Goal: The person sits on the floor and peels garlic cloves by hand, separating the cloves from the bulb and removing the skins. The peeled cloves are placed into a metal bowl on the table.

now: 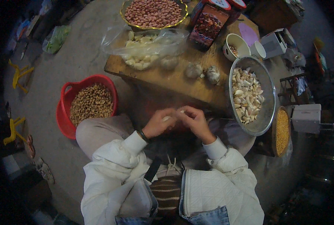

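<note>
My left hand point(161, 121) and my right hand point(193, 119) meet above my lap, slightly blurred, fingertips close together. A small pale piece, apparently a garlic clove point(166, 118), is held in the left fingers. Another small whitish bit point(182, 112) is pinched in the right fingers. Past my hands, garlic bulbs point(193, 70) lie near the edge of a wooden table point(167, 80). A clear plastic bag point(167, 42) lies over peeled garlic cloves point(138, 60). To the right, a tilted metal bowl point(268, 92) holds many unpeeled garlic cloves point(247, 97).
Red plastic baskets point(115, 95) with brown beans or nuts stand left of my knee. A gold-rimmed bowl point(122, 17) of reddish peanuts, a printed box point(209, 26) and cups point(235, 46) are on the table. A round container of yellow grains point(282, 132) stands at the right.
</note>
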{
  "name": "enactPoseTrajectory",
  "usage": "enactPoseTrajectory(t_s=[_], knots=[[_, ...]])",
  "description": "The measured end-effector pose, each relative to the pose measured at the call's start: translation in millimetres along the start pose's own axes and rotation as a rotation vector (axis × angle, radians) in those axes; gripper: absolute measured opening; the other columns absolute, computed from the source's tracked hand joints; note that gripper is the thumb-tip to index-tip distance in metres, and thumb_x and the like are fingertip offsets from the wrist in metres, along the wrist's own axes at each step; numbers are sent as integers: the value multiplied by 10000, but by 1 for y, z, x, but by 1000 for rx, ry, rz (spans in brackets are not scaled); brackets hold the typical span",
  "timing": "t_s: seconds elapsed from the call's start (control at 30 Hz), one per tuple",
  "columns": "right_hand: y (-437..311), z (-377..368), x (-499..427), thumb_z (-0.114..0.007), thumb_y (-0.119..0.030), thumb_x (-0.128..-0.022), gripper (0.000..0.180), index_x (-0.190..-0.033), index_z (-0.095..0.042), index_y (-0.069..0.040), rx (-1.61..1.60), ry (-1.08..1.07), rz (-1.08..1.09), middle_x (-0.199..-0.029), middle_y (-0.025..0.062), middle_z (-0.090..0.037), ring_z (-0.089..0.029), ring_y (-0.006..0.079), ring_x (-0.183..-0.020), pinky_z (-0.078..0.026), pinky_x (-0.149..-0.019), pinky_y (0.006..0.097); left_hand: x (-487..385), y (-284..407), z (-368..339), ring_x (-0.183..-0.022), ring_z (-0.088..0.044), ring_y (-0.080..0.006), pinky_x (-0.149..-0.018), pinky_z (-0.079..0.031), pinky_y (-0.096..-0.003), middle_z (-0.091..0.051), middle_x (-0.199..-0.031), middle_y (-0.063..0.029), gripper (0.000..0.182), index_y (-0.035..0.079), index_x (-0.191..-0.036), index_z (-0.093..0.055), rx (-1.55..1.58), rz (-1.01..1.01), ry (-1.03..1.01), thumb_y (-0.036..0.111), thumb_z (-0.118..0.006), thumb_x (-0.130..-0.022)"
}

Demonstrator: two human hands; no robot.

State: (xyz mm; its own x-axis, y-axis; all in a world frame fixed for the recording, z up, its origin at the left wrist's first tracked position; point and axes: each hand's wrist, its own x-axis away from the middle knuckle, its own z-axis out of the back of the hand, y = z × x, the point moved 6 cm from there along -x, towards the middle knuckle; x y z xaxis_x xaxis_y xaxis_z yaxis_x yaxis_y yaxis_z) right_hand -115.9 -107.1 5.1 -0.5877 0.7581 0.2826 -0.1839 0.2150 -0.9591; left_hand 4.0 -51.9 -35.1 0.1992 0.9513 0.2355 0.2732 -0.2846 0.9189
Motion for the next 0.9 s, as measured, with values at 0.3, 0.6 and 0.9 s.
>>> enactPoseTrajectory(t_s=[0.3,0.6,0.9], knots=[[14,3,0,-640,-143,-891,142,-958,-655,-18,75,21,12,-843,-10,-642,-557,48,-766,-443,-658,204,-1,-6,3,-696,-542,-69,-613,-450,-249,-600,-786,2,175,29,-976,-634,-106,-61,52,103,-598,-822],[12,-2,1,-632,-151,-897,167,-971,-656,-2,91,28,54,-847,2,-652,-564,53,-789,-454,-683,210,0,-6,4,-702,-541,-85,-618,-447,-274,-595,-774,-33,189,13,-946,-635,-241,-109,109,108,-614,-783],[14,-2,2,-596,-166,-919,143,-947,-652,-37,-34,55,-51,-786,-29,-616,-481,20,-645,-358,-530,180,1,-4,1,-630,-457,-39,-549,-378,-216,-491,-674,44,72,54,-786,-540,-193,-207,174,101,-559,-837]])
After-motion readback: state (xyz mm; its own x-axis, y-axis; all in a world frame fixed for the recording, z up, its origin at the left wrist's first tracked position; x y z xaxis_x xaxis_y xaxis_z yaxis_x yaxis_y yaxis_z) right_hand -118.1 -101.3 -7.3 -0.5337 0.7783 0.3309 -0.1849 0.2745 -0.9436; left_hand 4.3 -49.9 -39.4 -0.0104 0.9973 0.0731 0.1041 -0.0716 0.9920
